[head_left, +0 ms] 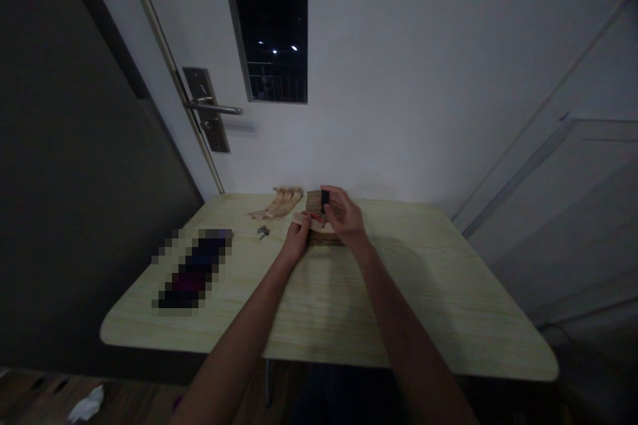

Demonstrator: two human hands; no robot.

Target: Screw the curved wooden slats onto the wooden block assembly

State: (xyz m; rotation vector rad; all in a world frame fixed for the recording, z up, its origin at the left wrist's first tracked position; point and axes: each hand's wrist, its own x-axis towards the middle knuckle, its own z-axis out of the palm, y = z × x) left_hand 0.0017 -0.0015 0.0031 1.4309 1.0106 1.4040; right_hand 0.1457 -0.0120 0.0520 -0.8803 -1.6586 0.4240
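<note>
At the table (pixel 323 309), pale piece (pixel 318 226) in the left hand (pixel 297 237), black handle (pixel 325 198) in the right hand (pixel 349 219)

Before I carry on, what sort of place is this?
Perhaps a home or dormitory room at night: a pale table by a white door with a lever handle, and a narrow window showing lights in darkness.

Pale wood-grain rectangular surface (pixel 323 325): lower centre of the frame, before the flat white door (pixel 389 80).
Pale curved wooden pieces (pixel 283 200): on the surface's far side, left of centre.
Small dark metal pieces (pixel 263 232): before them.
Dark pixelated item (pixel 197 272): surface's left end.
Brown boxy object (pixel 314 202): centre, between left hand (pixel 298 235) and right hand (pixel 349 218).
Short black-handled tool (pixel 325 198): in right hand.
</note>
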